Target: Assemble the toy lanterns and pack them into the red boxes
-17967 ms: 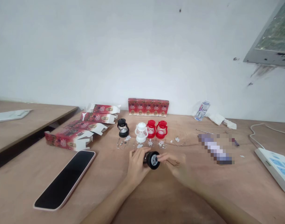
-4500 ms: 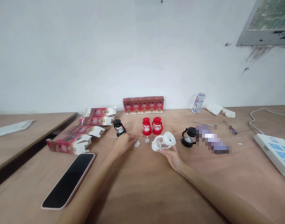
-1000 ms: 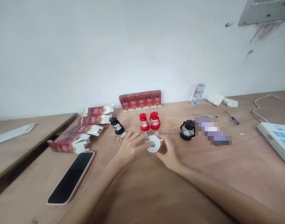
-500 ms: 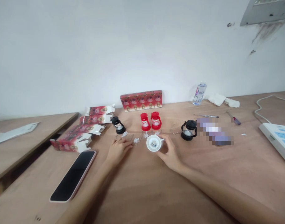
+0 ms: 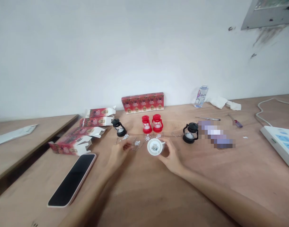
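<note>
My right hand (image 5: 170,157) is closed on a small white cup (image 5: 149,150), with fingers at its handle side and thumb low on it. The cup is tipped toward me and shows several tiny metal and white pieces (image 5: 155,147) inside. Left of it, my left hand (image 5: 119,153) rests low over the table with its fingers curled together; anything between them is too small to make out. Around its fingertips lie bent wire handles (image 5: 141,145) and small white cut pieces (image 5: 137,143). Two red mini lanterns (image 5: 147,125) and a black one (image 5: 118,128) stand just beyond.
Another black lantern (image 5: 190,133) stands right, beside a screwdriver (image 5: 238,123) and a blurred-out item (image 5: 216,134). Red boxes (image 5: 143,103) line the wall; opened boxes (image 5: 71,140) and a phone (image 5: 72,179) lie left. A bottle (image 5: 201,96) and a power strip (image 5: 280,142) are right.
My left hand's fingers have curled in from a more stretched pose, and the hand has drawn back slightly. My right hand keeps the cup in nearly the same place.
</note>
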A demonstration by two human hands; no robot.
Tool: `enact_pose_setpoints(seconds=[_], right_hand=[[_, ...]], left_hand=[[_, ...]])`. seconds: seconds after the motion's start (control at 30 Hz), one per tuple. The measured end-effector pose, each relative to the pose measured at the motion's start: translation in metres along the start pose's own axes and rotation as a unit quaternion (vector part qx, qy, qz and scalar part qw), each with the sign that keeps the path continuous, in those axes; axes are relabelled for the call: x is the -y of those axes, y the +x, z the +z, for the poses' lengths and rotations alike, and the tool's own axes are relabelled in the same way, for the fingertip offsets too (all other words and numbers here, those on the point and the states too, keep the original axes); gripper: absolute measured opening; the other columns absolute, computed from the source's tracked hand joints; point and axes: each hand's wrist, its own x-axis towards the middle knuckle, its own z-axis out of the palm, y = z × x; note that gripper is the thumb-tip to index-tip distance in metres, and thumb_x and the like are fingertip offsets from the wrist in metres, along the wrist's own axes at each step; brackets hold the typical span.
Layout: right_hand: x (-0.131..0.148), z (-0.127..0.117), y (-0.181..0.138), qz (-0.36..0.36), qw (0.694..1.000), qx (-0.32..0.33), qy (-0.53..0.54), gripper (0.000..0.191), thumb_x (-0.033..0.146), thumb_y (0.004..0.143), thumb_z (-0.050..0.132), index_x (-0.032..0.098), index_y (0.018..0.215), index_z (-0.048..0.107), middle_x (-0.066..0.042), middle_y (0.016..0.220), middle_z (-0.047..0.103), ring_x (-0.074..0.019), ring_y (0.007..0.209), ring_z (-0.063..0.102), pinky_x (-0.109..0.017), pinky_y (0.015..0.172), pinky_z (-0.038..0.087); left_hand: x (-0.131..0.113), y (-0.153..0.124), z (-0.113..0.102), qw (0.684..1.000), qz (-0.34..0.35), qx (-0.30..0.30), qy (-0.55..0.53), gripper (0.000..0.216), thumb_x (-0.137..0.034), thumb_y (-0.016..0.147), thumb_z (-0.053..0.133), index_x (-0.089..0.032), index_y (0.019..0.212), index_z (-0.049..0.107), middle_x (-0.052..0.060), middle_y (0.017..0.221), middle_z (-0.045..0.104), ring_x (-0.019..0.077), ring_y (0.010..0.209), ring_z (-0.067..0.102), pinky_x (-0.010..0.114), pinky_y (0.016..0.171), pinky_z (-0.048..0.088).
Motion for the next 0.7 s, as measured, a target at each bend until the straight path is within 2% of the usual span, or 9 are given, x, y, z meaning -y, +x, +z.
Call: enact_pose_setpoints(seconds=[0.07, 0.17, 0.27, 0.37, 0.5, 0.7], right_hand=[[0.000, 0.000, 0.000, -0.002, 1.000, 0.008, 0.002, 0.045, 0.014, 0.069, 0.065, 0.024, 0.110, 0.050, -0.006, 0.109, 0.057, -0.0222, 0.101, 0.055, -0.037, 0.087, 0.044], [-0.001, 0.000, 0.000, -0.004, 1.000, 0.023, 0.002, 0.045, 0.015, 0.069, 0.066, 0.023, 0.111, 0.050, -0.006, 0.109, 0.057, -0.0225, 0.101, 0.054, -0.037, 0.088, 0.044], [0.000, 0.000, 0.000, -0.004, 1.000, 0.031, 0.001, 0.045, 0.018, 0.070, 0.067, 0.023, 0.111, 0.050, -0.007, 0.109, 0.057, -0.0233, 0.102, 0.055, -0.039, 0.088, 0.044], [0.000, 0.000, 0.000, -0.010, 0.999, 0.033, 0.003, 0.044, 0.019, 0.071, 0.067, 0.024, 0.111, 0.050, -0.007, 0.109, 0.057, -0.0234, 0.101, 0.055, -0.039, 0.087, 0.045], [0.000, 0.001, 0.000, -0.017, 0.999, 0.030, 0.009, 0.043, 0.019, 0.071, 0.066, 0.024, 0.111, 0.049, -0.007, 0.108, 0.057, -0.0230, 0.100, 0.056, -0.039, 0.087, 0.045], [-0.001, 0.001, 0.000, -0.015, 0.999, 0.028, 0.006, 0.043, 0.019, 0.071, 0.066, 0.025, 0.111, 0.050, -0.007, 0.108, 0.058, -0.0230, 0.099, 0.056, -0.038, 0.084, 0.047]], left_hand=[[-0.022, -0.006, -0.012, 0.998, 0.026, -0.041, -0.048, 0.018, -0.036, 0.080, 0.059, -0.020, 0.075, 0.066, 0.000, 0.069, 0.069, 0.0151, 0.061, 0.062, 0.024, 0.057, 0.047], [-0.054, -0.012, -0.023, 0.981, 0.143, -0.092, -0.091, 0.017, -0.033, 0.083, 0.058, -0.020, 0.078, 0.066, 0.001, 0.077, 0.069, 0.0141, 0.069, 0.063, 0.025, 0.065, 0.049], [-0.068, -0.013, -0.017, 0.949, 0.272, -0.119, -0.106, 0.016, -0.024, 0.088, 0.053, -0.019, 0.081, 0.066, 0.003, 0.079, 0.067, 0.0126, 0.073, 0.062, 0.023, 0.066, 0.050], [-0.068, -0.010, -0.003, 0.924, 0.347, -0.131, -0.088, 0.017, -0.016, 0.089, 0.048, -0.019, 0.089, 0.065, 0.004, 0.083, 0.067, 0.0126, 0.075, 0.060, 0.023, 0.065, 0.049], [-0.066, -0.008, 0.001, 0.910, 0.393, -0.124, -0.049, 0.019, -0.011, 0.090, 0.045, -0.018, 0.098, 0.061, 0.005, 0.085, 0.066, 0.0129, 0.075, 0.058, 0.024, 0.064, 0.048], [-0.068, -0.009, -0.003, 0.909, 0.399, -0.124, 0.004, 0.023, -0.012, 0.092, 0.040, -0.019, 0.099, 0.061, 0.004, 0.086, 0.065, 0.0126, 0.075, 0.055, 0.023, 0.065, 0.045]])
